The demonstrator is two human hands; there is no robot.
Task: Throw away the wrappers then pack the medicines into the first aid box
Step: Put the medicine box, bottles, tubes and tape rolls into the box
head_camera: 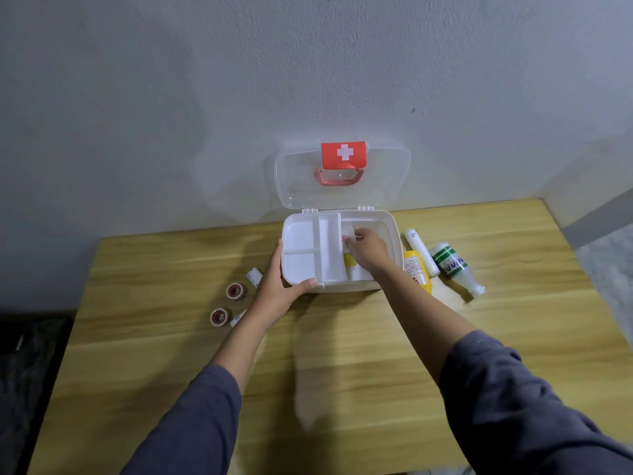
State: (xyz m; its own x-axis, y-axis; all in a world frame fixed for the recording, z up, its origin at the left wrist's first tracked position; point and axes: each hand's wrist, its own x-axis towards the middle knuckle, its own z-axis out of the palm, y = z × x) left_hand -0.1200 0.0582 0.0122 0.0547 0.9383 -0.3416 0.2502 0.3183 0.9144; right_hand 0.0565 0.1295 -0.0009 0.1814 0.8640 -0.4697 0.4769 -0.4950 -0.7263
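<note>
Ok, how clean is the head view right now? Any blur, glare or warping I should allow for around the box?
Head view: wide-angle warping bends the table edges; lighting is soft and dim, with faint shadows under the arms; a pale smear crosses the tabletop below the first aid box; the right hand inside it looks slightly soft; the clear lid shows little glare.

The white first aid box is stood open, its clear lid raised. A yellow bottle, white roll and green-labelled bottle are laid to its right; two tape rolls are laid to its left.
</note>
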